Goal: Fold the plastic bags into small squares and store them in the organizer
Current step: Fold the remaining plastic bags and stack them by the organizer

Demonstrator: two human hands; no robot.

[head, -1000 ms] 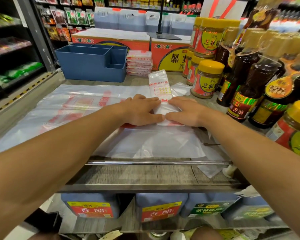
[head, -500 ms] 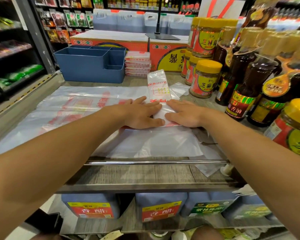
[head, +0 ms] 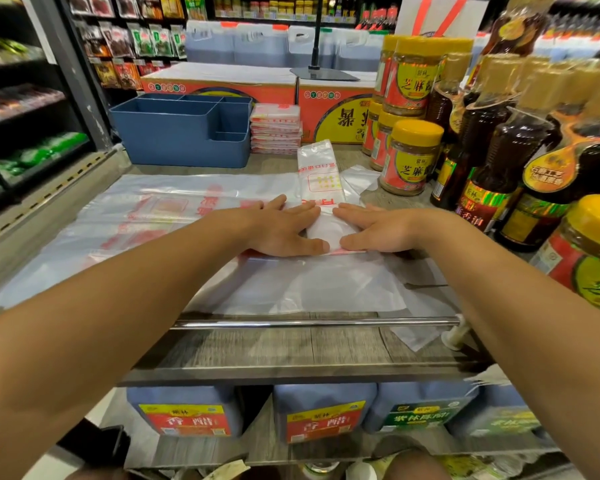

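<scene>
Plastic bag (head: 321,174), folded to a narrow strip, lies on the shelf top (head: 291,351) over other flat bags (head: 160,216); left hand (head: 278,230) and right hand (head: 378,230) press flat on its near end, fingers straight. Best to crease hard at the fold line and square the edges before turning the strip over itself. Blue organizer (head: 174,133) behind shows nothing in the compartments visible; a stack of folded squares (head: 276,129) sits just beside it.

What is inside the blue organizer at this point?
The blue organizer shows only bare walls in its visible compartments; its floors are hidden by the near wall. The folded bag stack sits beside it, not inside.
</scene>
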